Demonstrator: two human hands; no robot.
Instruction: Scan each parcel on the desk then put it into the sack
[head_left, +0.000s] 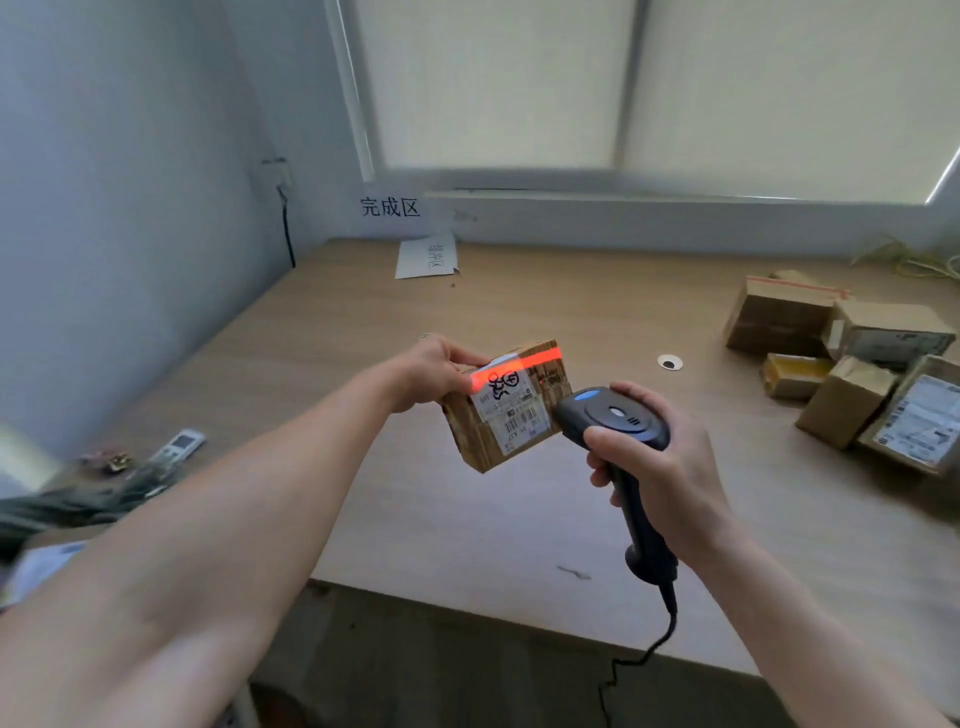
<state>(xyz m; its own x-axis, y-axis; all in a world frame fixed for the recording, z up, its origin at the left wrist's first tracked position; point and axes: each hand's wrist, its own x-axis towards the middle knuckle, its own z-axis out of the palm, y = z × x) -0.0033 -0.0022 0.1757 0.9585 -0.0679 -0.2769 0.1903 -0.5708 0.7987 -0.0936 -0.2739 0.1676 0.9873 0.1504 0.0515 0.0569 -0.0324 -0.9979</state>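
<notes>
The left hand (431, 371) gripped a small cardboard parcel (506, 410) above the tabletop (467, 519), its white barcode label (511, 410) facing the scanner (613, 421). A red scan line crossed the label's top. The right hand (660, 457) curled round the scanner's handle. A wall sign (389, 207) read "完成区". More parcels (841, 364) clustered near the right edge.

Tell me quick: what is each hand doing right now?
Left hand: fingers grip the cardboard parcel, held up above the desk.
Right hand: fingers curled round the handheld scanner, aimed at the parcel.
</notes>
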